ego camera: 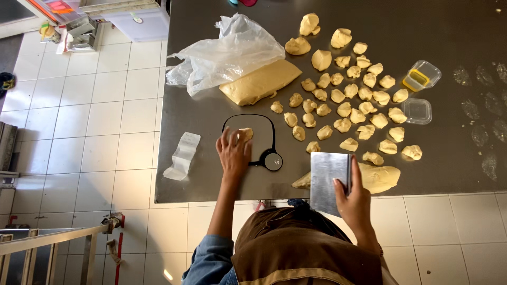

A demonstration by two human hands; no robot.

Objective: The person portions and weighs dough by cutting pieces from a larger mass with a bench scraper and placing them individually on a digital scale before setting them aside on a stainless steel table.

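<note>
Left hand (234, 154) fingers pinch a dough piece (244, 134) hiding the scale (252, 138) — right hand (353, 199) grips a scraper (328, 179).

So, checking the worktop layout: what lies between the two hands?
Head view: the scale's round display end, then bare steel table, between left hand and right hand.

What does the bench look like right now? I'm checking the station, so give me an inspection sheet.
Surface: steel table, smeared patches at the right end.
Job's things: dough piece on a kitchen scale; many cut portions in rows; dough slab; dough lump.
Clutter: plastic bag; two clear containers; paper slip on the floor.
Hands: left hand on the dough piece; right hand holding a metal scraper.
Cables: nothing seen.
Surroundings: white tiled floor; metal railing lower left.
</note>
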